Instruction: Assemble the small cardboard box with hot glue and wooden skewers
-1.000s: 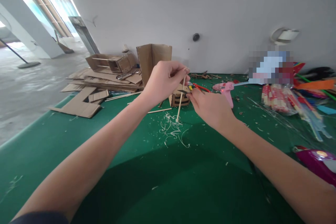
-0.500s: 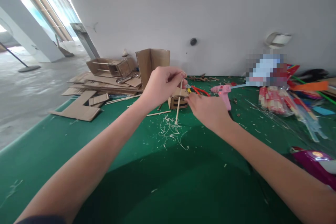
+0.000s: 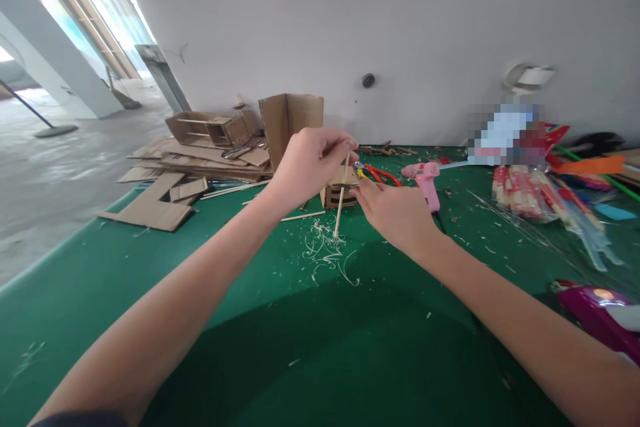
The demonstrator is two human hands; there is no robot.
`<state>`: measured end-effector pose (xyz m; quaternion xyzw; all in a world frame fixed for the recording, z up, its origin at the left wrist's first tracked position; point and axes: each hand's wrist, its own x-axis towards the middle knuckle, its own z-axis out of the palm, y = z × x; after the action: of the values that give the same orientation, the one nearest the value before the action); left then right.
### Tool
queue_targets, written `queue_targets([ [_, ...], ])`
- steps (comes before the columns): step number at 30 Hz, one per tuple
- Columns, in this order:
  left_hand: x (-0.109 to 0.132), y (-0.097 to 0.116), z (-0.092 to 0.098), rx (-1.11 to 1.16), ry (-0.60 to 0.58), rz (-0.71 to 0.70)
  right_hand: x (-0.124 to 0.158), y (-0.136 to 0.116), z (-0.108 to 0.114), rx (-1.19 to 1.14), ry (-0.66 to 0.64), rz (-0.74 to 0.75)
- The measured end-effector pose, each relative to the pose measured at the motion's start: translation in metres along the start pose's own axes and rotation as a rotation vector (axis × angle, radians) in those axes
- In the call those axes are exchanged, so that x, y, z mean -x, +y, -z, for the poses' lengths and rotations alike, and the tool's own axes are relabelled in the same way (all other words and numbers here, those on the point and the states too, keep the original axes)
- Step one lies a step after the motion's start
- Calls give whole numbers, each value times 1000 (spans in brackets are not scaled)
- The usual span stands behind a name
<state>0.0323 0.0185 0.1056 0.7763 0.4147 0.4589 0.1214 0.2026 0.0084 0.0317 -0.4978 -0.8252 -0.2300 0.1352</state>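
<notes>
My left hand (image 3: 315, 163) is closed around the top of a thin wooden stick (image 3: 339, 213), which slants down with its lower tip on the green tabletop. Curled wood shavings (image 3: 327, 253) lie around that tip. My right hand (image 3: 393, 213) pinches a thin dark blade (image 3: 343, 185) that crosses the stick below my left fingers; most of the blade is hidden by the fingers. Just behind the stick stands a small cardboard box (image 3: 333, 198) with slots in its side.
Cardboard sheets (image 3: 165, 210) and a cardboard frame (image 3: 200, 127) are stacked at the left. Behind my hands are red-handled pliers (image 3: 383, 175) and a pink glue gun (image 3: 427, 183). Packaged sticks (image 3: 520, 193) and a purple device (image 3: 597, 307) lie at the right.
Both hands stay almost in place. The blade and my right fingers sit very slightly lower along the stick; the stick's tip rests at the same spot.
</notes>
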Motion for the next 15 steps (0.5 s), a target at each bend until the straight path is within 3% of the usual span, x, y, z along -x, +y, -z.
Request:
queue_targets([
  [6,-1,-5,2,-5,16,25,6,-3,-8,-27,-141,138],
  [11,-2,-8,1,15,8,22,-1,0,-1,27,-86,38],
  [15,-2,-9,0,30,17,24,4,-6,-8,-5,-310,168],
])
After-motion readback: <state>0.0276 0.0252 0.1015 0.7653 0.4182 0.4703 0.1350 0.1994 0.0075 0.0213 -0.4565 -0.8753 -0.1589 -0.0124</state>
